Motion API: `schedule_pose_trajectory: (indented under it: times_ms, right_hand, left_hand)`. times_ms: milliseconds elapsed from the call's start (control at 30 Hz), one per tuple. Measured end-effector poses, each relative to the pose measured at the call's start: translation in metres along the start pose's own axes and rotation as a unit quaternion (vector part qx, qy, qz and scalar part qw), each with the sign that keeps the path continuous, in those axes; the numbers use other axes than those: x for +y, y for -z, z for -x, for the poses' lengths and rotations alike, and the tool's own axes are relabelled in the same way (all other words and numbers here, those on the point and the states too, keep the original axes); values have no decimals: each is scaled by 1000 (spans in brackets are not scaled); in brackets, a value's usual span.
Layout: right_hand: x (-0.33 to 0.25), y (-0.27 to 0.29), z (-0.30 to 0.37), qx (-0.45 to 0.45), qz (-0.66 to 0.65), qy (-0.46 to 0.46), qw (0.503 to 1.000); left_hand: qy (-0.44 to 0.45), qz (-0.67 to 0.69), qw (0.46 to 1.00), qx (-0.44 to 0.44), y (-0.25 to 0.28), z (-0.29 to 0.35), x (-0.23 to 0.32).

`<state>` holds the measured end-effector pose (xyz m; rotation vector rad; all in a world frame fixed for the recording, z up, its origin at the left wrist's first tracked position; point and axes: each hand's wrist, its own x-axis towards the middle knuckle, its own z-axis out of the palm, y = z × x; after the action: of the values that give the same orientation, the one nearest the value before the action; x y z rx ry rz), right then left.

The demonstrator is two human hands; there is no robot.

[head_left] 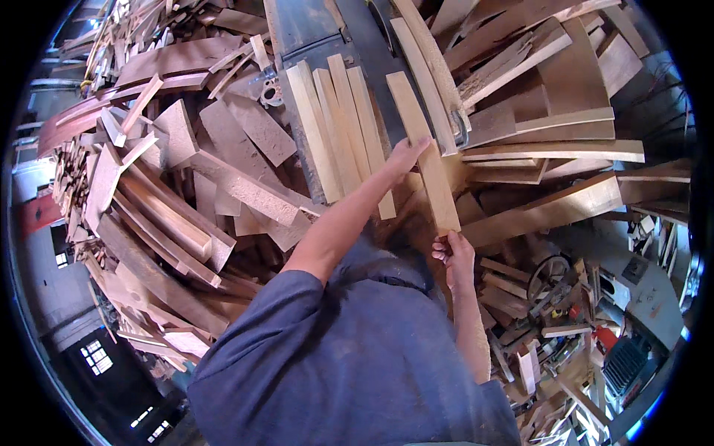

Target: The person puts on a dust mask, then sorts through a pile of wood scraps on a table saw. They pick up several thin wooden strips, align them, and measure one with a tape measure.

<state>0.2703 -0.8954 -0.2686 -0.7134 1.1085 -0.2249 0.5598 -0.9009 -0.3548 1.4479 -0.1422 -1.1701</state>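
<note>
A pale wooden board (435,182) lies lengthwise before me on the dark metal machine bed, its near end reaching past the bed toward my body. My left hand (410,156) grips it around the middle, fingers over its left side and top. At the near end, my right hand (455,256) pinches the board's end, with the lower fingers curled. Just left of the held board, several narrow pale wood strips (338,134) rest side by side on the machine table (309,30). A long wooden strip (428,74) stands along the bed's right side.
Curved wood offcuts (245,134) are heaped high on my left. Planks (550,201) stick out toward me on the right. Lower right are a spoked wheel (549,276), a green motor (625,364) and scattered scraps. Sawdust covers many pieces.
</note>
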Motion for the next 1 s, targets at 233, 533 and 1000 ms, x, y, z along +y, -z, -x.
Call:
schedule_pose_trajectory:
  times_ms: [233, 533, 1000]
  right_hand:
    - [20, 4, -57, 7, -46, -1, 999]
    - [14, -14, -116, 9, -30, -6, 1000]
    - [2, -20, -125, 0, -39, -30, 999]
  left_hand:
    - [-145, -221, 957, 123, 30, -52, 10]
    - [-182, -167, 963, 109, 38, -85, 53]
    - [-179, -98, 974, 102, 43, -108, 55]
